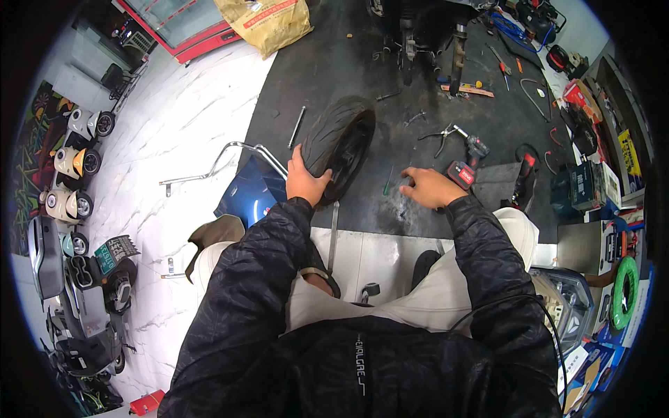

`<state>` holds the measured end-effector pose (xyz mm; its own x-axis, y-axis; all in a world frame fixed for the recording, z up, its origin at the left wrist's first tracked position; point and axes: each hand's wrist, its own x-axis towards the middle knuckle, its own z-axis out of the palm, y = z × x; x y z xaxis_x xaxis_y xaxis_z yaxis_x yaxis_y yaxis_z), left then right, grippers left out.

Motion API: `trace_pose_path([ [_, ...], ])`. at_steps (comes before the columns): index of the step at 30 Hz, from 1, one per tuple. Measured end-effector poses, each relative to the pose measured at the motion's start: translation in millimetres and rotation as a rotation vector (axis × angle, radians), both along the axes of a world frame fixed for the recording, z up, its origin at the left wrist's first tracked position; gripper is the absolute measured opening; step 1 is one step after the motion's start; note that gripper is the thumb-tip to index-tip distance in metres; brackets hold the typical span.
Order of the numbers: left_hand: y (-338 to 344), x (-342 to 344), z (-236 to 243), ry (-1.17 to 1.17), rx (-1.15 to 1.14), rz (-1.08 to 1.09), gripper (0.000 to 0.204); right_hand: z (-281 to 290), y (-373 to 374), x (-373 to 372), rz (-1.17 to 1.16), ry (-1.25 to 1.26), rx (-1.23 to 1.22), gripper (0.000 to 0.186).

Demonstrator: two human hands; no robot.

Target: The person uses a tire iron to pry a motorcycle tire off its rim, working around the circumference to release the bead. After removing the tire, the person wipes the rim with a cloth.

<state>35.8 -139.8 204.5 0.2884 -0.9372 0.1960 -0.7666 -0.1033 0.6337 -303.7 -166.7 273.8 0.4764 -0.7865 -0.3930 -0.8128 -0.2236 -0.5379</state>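
Here's the black wheel [326, 136], tilted on the dark mat [279, 97], and the left hand [306, 181] has hold of its near-left side, thumb and fingers spread across the tyre. Over to the wheel's right, the right hand [431, 188], fingers loosely parted, nothing visible in it. Farther right of the wheel, a cordless power tool [476, 150]; to its left, a blue panel [244, 191].

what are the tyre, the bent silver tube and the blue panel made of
Tyre: matt black rubber, judging by its grooved tread. Bent silver tube: probably polished or plated metal, from its bright shine. Blue panel: glossy, with a sharp highlight; perhaps painted plastic or metal.
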Motion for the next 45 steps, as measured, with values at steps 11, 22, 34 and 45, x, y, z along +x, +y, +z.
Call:
trace_pose_path([
  [11,-123.0,5.2,153.2,-0.272,0.248,-0.25,0.096,11.9,-11.5,-7.3,-0.193,-0.289,-0.182,0.049],
  [22,-121.4,-67.3,184.7,-0.547,0.545,-0.52,0.088,40.2,-28.5,-36.9,-0.427,-0.471,-0.165,0.041],
  [34,-189.2,-95.5,85.2,-0.64,0.279,-0.787,0.088,-8.8,-65.3,-10.7,-0.231,-0.151,-0.105,0.059],
  [45,-118.0,111.8,62.0,-0.236,0.405,-0.528,0.099,-25.4,-71.2,15.7,-0.228,-0.199,-0.19,0.106],
])
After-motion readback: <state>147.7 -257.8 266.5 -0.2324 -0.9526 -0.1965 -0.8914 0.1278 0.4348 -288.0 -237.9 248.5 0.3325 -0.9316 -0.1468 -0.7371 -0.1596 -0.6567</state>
